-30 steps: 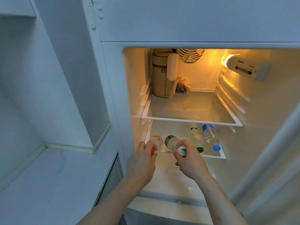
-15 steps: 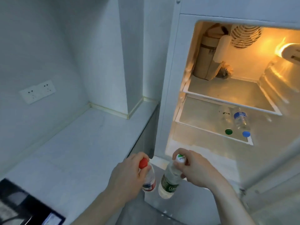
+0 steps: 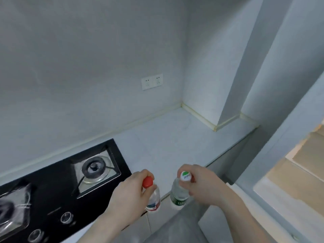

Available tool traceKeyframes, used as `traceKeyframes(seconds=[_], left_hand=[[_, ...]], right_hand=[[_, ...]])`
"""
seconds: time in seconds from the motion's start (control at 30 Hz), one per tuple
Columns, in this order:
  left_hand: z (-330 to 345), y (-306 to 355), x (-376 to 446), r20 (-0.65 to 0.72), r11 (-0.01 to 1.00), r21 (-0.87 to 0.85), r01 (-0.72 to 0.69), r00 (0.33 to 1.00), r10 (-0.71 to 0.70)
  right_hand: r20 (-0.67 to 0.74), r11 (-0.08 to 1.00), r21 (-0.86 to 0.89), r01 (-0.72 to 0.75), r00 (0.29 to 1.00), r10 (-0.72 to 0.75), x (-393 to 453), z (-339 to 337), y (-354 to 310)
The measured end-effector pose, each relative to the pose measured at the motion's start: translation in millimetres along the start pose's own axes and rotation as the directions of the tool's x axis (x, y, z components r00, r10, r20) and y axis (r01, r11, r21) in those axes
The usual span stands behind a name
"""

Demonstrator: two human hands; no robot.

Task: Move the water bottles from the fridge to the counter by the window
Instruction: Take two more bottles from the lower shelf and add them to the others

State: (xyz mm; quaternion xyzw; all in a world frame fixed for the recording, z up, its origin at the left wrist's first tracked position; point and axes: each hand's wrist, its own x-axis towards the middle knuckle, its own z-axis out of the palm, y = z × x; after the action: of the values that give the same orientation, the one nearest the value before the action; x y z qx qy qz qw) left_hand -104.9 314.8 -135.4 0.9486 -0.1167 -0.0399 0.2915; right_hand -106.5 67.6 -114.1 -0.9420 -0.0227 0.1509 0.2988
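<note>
My left hand (image 3: 129, 193) grips a small clear water bottle with a red cap (image 3: 154, 199) by its neck. Its label is red, white and blue. My right hand (image 3: 205, 186) holds a second clear bottle with a white and green cap (image 3: 178, 195) by the neck; its label is green. Both bottles hang upright in front of the white counter's (image 3: 168, 146) front edge, a little apart from each other. Only the fridge's lit open edge (image 3: 301, 169) shows at the far right.
A black gas hob (image 3: 57, 186) with two burners and round knobs is set into the counter on the left. A double wall socket (image 3: 152, 81) sits on the back wall. A white pillar (image 3: 231, 67) stands at the counter's right corner.
The view has swung left, away from the fridge interior toward the counter and hob. Both hands still hold their bottles, carried out of the fridge and over to the counter's edge.
</note>
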Motion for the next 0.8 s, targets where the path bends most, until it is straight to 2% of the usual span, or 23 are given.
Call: traceKeyframes(seconds=[0.1,0.13,0.2,0.37,0.53,0.7,0.77,0.8], left_hand=[[-15,-17,-11,-0.111,0.994,0.001,0.108,0.988,-0.107],[-25,-28,-20,-0.190,0.980,-0.030,0.198,0.961,-0.200],[-31,-31,-22,-0.215,0.977,-0.034,0.211,0.953,-0.214],[-44,-45,-42,-0.363,0.917,-0.112,0.382,0.844,-0.395],[-53,-63,-82,-0.448,0.844,-0.191,0.501,0.721,-0.529],[-64,-80,-132,-0.498,0.778,-0.252,0.576,0.612,-0.615],[-68,-85,-141,-0.499,0.764,-0.257,0.592,0.596,-0.629],[-72,-90,-159,-0.510,0.743,-0.275,0.610,0.563,-0.650]], right_hand=[[0.062,0.990,-0.041,0.137,0.989,-0.134,29,0,-25],[0.126,0.971,-0.073,0.230,0.967,-0.219,50,4,-45],[0.113,0.968,-0.056,0.245,0.965,-0.238,53,4,-50],[0.199,0.908,-0.058,0.414,0.896,-0.396,89,17,-80],[0.298,0.835,-0.064,0.546,0.809,-0.506,104,43,-117],[0.373,0.754,-0.050,0.654,0.713,-0.594,98,74,-165],[0.388,0.734,-0.034,0.678,0.686,-0.615,94,80,-175],[0.409,0.716,-0.024,0.698,0.661,-0.630,88,92,-189]])
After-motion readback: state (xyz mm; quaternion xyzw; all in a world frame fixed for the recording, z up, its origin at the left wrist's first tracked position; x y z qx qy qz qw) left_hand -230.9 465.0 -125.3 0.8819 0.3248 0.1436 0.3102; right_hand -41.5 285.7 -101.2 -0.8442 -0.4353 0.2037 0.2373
